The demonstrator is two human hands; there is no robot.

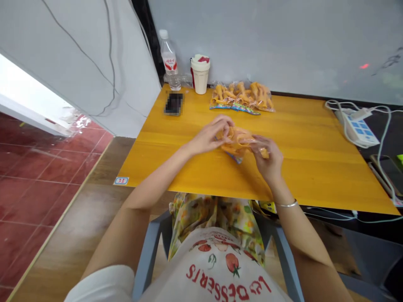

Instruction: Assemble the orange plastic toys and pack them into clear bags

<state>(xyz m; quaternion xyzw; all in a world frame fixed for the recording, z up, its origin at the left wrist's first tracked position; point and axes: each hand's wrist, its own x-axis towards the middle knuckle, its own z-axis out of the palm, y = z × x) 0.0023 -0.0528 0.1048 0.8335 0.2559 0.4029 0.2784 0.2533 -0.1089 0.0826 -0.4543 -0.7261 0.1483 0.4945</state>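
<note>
- Head view, the only one I have: the clear packet of hollow orange pieces [242,137] is between both hands, over the middle of the yellow wood-grain tabletop [315,161]; I can't tell whether its lower edge touches the surface.
- I see the left hand [212,136] at the packet's left end, fingers curled in and tips pinched on the film; how hard it grips, I can't tell.
- The right hand [269,157] is partly closed round the right end, fingers bent over the plastic; blur hides its exact fingertip contact.
- To work this film well, I would judge it best to keep one hand as a steady anchor while the other makes small, slow pinches.
- I'd hold the film itself rather than squeeze the orange pieces, which look hollow and could dent or slide about.
- A blue printed strip [234,157] hangs on the near side, so I'd keep the fingers off it and avoid creasing it.
- Low and central over the tabletop seems the right place: any piece that slips would land on wood.
- I'd keep both elbows from sweeping far, where more bagged orange pieces [242,95] lie, right of the white cup [200,77] and the water bottle [171,63].
</note>
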